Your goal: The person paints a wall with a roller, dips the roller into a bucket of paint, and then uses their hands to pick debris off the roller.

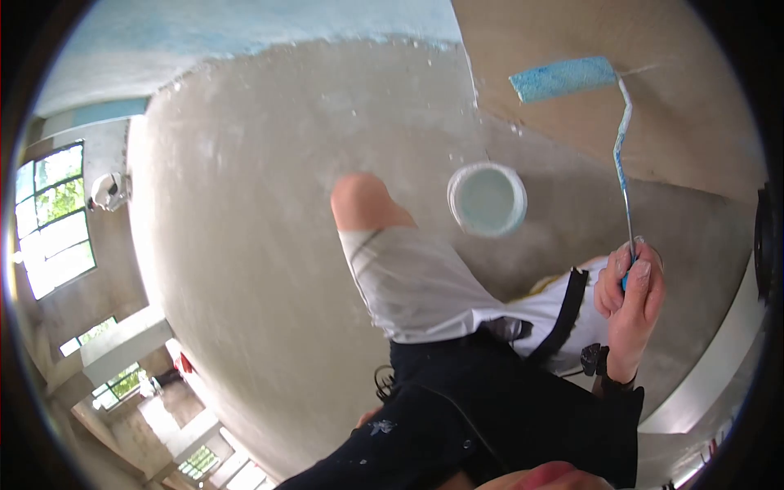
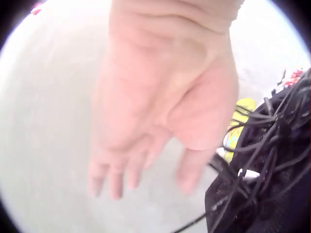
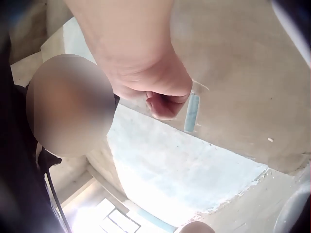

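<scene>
My right hand (image 1: 633, 298) grips the blue handle of a paint roller (image 1: 563, 79). Its bent metal frame is spattered with paint, and the light-blue sleeve is up against the bare brownish wall (image 1: 563, 33). In the right wrist view the curled right hand (image 3: 155, 87) hides the handle, while the roller sleeve (image 3: 192, 112) shows beyond it. A round white bucket (image 1: 487, 200) of pale blue paint stands on the floor near the wall's foot. My left hand (image 2: 155, 102) hangs with loose fingers and holds nothing, beside dark clothing and black cords (image 2: 272, 121).
Light-blue paint covers the adjoining wall (image 1: 327, 24), with a ragged lower edge. Grey concrete floor (image 1: 261, 269) spreads around my bent knee (image 1: 363, 202). Windows (image 1: 57, 212) line the far left, where another person in white (image 1: 108, 192) is by the wall.
</scene>
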A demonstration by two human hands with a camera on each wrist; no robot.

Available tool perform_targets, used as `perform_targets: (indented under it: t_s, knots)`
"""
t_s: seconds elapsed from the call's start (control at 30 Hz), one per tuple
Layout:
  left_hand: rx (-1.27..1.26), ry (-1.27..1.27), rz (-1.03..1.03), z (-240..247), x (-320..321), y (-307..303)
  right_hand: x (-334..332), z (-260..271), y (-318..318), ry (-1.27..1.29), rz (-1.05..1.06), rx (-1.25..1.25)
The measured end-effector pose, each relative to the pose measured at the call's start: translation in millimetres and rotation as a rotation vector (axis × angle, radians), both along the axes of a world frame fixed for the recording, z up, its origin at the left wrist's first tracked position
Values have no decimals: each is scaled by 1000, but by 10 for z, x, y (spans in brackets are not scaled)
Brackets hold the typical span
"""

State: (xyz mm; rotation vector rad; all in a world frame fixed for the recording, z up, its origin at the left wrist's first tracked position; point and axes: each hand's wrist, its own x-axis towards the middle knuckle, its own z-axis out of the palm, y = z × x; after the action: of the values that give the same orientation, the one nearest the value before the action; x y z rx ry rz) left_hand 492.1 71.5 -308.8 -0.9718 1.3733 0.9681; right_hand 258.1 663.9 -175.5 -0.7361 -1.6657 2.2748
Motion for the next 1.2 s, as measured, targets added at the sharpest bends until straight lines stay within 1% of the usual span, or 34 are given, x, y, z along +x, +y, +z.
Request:
perform_targets:
  t_s: [0.03,0.07,0.1,0.13,0.17,0.2,0.23,0.27,0.3,0.33,0.4,0.47,0.53,0.6,0.63,0.7,0.73,0.8,0.83,0.87,0.9,0.93,0.97,1.0,1.03,1.07,1.13,1.2]
  knots:
    - [-32,-4,-130,-81,-142,-165,-37,48,-39,6,-1,-10]
    - [-118,3,-328,-155,-331,-327,-52,65,-73,43,-21,-9]
    - [-212,61,-438,-220,-630,-444,-71,83,-107,88,-10,-105]
    - [-292,162,-476,-306,-954,-572,-84,88,-144,135,6,-200]
    - [-66,480,288,-424,-1227,-656,-99,107,-194,152,32,-217]
    - [-241,662,-145,-123,-1878,-35,-112,113,-268,176,24,-215]
    - [-337,767,-639,351,-2461,708,-124,119,-360,211,25,-260]
    - [-161,894,-551,748,-2871,1378,-136,122,-440,246,28,-301]
    - [-14,999,-524,1008,-3108,1848,-156,114,-493,289,42,-296]
    - [139,1100,-494,1195,-3273,2222,-174,98,-539,334,38,-284]
    - [498,1177,-497,1395,-3400,2692,-212,120,-647,412,2,-239]
    - [856,1031,-446,1364,-3456,3120,-313,164,-748,453,-25,-178]
    - [1094,644,-390,993,-3428,3468,-385,85,-791,476,-59,-103]
    - [1024,240,-313,566,-3242,3691,-491,-88,-780,458,-134,185]
    - [1055,239,-317,338,-3141,3760,-533,-119,-769,457,-135,216]
    - [1052,108,-485,-24,-2923,3865,-605,-118,-759,411,-152,409]
    - [1081,105,-482,-94,-2819,3923,-616,-105,-754,404,-147,436]
    - [1003,101,-511,-198,-2707,4048,-670,-66,-736,439,-221,507]
    - [1037,135,-450,-215,-2635,4096,-675,-25,-725,431,-247,548]
    - [1063,133,-444,-241,-2581,4132,-678,-13,-720,427,-239,573]
    - [997,188,-469,-294,-2536,4173,-689,-6,-706,483,-280,557]
    - [928,243,-491,-386,-2484,4224,-715,19,-699,540,-319,538]
    - [946,241,-477,-597,-2431,4276,-747,69,-714,509,-347,568]
    - [934,439,-483,-957,-2386,4335,-776,122,-724,505,-338,582]
    - [914,643,-487,-1133,-2381,4369,-811,182,-726,531,-346,547]
    - [924,648,-484,-1059,-2460,4353,-846,242,-728,559,-356,510]
    - [833,519,-430,-851,-2733,4271,-939,356,-745,556,-379,503]
    - [840,528,-439,-720,-2760,4259,-1030,472,-787,548,-398,492]
